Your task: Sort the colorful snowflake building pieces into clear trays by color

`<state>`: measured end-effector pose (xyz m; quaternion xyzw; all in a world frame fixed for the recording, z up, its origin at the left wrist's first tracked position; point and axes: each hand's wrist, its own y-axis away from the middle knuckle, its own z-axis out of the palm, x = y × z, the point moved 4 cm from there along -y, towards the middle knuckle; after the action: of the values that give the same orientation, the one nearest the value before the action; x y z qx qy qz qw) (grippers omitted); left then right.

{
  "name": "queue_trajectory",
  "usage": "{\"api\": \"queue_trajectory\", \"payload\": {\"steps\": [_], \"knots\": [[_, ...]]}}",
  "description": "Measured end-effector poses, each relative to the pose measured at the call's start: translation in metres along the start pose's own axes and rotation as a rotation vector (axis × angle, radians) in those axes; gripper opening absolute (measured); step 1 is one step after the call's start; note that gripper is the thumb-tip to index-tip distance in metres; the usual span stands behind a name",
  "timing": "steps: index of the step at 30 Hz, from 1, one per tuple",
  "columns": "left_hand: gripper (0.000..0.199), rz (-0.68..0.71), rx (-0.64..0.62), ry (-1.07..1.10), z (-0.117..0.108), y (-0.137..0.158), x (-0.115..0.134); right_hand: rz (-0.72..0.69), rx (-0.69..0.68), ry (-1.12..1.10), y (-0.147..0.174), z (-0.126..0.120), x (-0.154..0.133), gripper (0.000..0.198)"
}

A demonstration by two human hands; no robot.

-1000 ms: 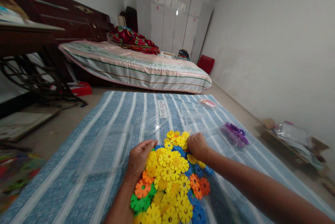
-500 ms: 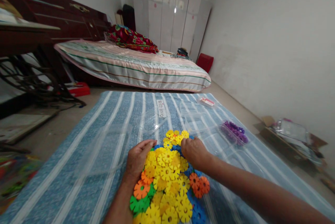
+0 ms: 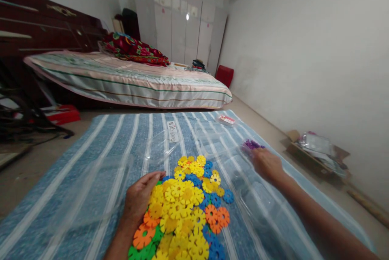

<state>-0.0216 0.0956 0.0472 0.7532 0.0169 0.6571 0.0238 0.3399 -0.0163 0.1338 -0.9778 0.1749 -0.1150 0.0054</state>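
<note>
A heaped pile of notched plastic discs, mostly yellow discs (image 3: 179,207), lies in front of me. Blue discs (image 3: 215,199), orange discs (image 3: 212,214) and green discs (image 3: 148,249) show around its sides. My left hand (image 3: 138,197) rests against the left side of the pile, loosely curved, with no piece visible in it. Out to the right, my right hand (image 3: 269,165) reaches over purple discs (image 3: 252,144) in a clear plastic box. Its fingertips are hidden among or behind those pieces, so I cannot see whether it grips one.
Several clear plastic boxes and lids (image 3: 212,146) lie on the striped blue cloth (image 3: 75,171). A small clear box with a red-and-white label (image 3: 226,119) sits at the far edge. A bed (image 3: 130,82) stands beyond, and a cardboard box (image 3: 319,158) is on the floor at right.
My right hand has left the back of the disc pile and moved right to the purple discs. My left hand stays beside the pile. The view has turned slightly to the right.
</note>
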Motion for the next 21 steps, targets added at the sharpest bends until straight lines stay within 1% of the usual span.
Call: {"api": "queue_trajectory", "payload": {"steps": [2,3,4,7,10,13,17,19,21], "knots": [[0.043,0.01,0.006,-0.007,-0.001,-0.001,-0.001,0.071,-0.079,0.041,-0.004,0.023,0.035,0.027],[0.043,0.018,0.005,-0.015,-0.001,-0.002,-0.001,0.09,-0.113,0.051,-0.004,0.034,0.049,0.026],[0.044,0.028,0.004,-0.022,-0.001,-0.002,-0.002,0.078,-0.122,0.053,-0.004,0.045,0.058,0.026],[0.045,0.038,-0.003,-0.027,0.0,-0.002,-0.003,0.017,-0.09,0.037,-0.002,0.069,0.073,0.025],[0.043,0.02,0.008,0.008,0.0,0.001,-0.004,0.004,-0.019,0.004,0.0,0.073,0.082,0.024],[0.041,0.014,0.015,0.013,0.001,0.005,-0.001,0.007,0.037,-0.001,0.005,0.06,0.094,0.023],[0.043,0.011,0.012,0.019,0.002,0.008,0.001,-0.057,0.151,0.022,0.023,0.026,0.102,0.021],[0.045,0.003,0.003,0.044,0.003,0.009,-0.001,-0.122,0.23,-0.042,0.038,0.004,0.095,0.021],[0.047,0.004,-0.006,0.06,0.004,0.009,-0.003,-0.224,0.286,-0.205,0.056,-0.02,0.078,0.022]]}}
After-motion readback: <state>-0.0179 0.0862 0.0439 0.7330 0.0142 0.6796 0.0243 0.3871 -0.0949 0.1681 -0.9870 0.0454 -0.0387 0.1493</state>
